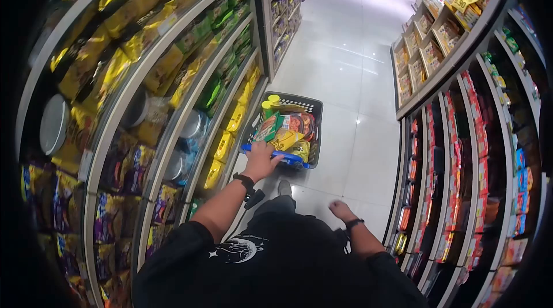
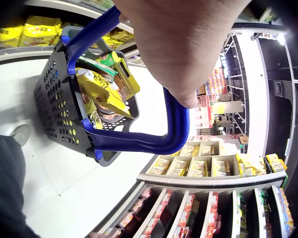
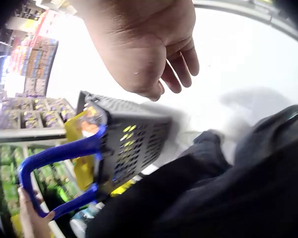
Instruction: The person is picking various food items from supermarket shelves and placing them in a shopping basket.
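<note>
My left hand [image 1: 262, 161] grips the blue handle [image 2: 134, 142] of a dark grey shopping basket [image 2: 54, 104] with perforated sides. In the head view the basket is just ahead of my feet, over the pale floor. Inside it lie a yellow bag [image 1: 285, 140], a green packet [image 1: 268, 128], red-edged packs [image 1: 296, 122] and two yellow-green-topped containers [image 1: 271, 102]. My right hand [image 3: 144, 49] hangs at my side with nothing in it, its fingers loosely curled. In the right wrist view it appears above the basket, apart from it.
Shelves of yellow, green and purple snack bags [image 1: 233, 118] run close along my left. On the right stand shelves of red packs [image 1: 449, 164] and a tiered display [image 1: 423, 49] with a yellow price sign [image 1: 466, 0]. The tiled aisle floor [image 1: 340, 49] stretches ahead.
</note>
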Motion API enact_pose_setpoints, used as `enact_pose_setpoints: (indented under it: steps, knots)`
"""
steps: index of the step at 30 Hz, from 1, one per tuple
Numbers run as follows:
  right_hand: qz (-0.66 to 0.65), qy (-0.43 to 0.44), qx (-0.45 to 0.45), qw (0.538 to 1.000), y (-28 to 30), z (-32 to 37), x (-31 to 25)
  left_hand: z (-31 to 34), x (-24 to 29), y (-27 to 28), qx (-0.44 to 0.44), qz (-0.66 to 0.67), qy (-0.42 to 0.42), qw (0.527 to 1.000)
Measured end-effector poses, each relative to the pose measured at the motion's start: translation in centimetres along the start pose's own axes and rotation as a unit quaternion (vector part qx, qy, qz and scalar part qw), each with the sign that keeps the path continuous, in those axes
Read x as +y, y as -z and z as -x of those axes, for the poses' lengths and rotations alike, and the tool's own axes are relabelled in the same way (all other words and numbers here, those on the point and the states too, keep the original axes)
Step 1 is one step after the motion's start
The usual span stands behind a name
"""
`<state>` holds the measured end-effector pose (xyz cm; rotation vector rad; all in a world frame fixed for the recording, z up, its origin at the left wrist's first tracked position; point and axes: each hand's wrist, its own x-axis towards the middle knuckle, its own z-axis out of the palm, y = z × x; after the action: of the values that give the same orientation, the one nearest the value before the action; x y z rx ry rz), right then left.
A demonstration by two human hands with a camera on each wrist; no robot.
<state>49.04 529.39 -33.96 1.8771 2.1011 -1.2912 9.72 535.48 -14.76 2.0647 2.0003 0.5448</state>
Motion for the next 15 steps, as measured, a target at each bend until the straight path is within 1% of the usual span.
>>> enact_pose_setpoints:
  steps: [1,2,3,4,5,6,7,9,12,13,15]
  knots:
    - [0.016,0.01,-0.018,1.0,1.2,1.0,2.4,-1.8,-0.2,-0.5,0.009,0.002,0.001,1.0]
    - [0.088,-0.017,-0.062,0.994,2.3,1.3,4.3,-3.8,-0.6,-0.8,0.016,0.002,0.0,1.0]
    - [-0.03,-0.134,-0.077,0.988,2.0,1.3,8.3,-6.4,-1.0,-0.7,0.017,0.009,-0.003,1.0]
    - [-0.136,-0.239,-0.082,0.958,4.5,3.3,6.6,-8.5,-1.3,-1.1,0.014,0.016,-0.004,1.0]
    - [-0.218,-0.276,-0.08,0.933,5.7,3.8,7.1,-10.6,-1.6,-1.4,0.013,0.024,-0.001,1.0]
    - [-0.294,-0.306,-0.043,0.904,7.3,4.4,6.6,-12.9,-1.7,-1.2,0.005,0.024,0.002,1.0]
    - [-0.354,-0.343,0.026,0.869,8.1,4.2,5.9,-15.2,-2.1,-1.4,0.001,0.03,0.003,1.0]
    - [-0.423,-0.363,0.045,0.829,9.3,3.1,5.8,-19.1,-2.8,-2.0,-0.014,0.037,0.008,0.999]
    - [-0.427,-0.36,0.038,0.828,11.4,-0.6,4.4,-25.3,-3.6,-2.5,-0.014,0.051,0.013,0.999]
    - [-0.425,-0.357,0.021,0.832,12.4,-2.4,3.8,-27.4,-3.5,-2.3,-0.015,0.049,0.014,0.999]
    - [-0.399,-0.335,-0.011,0.854,14.1,-6.6,3.3,-30.9,-3.9,-3.1,-0.008,0.043,0.013,0.999]
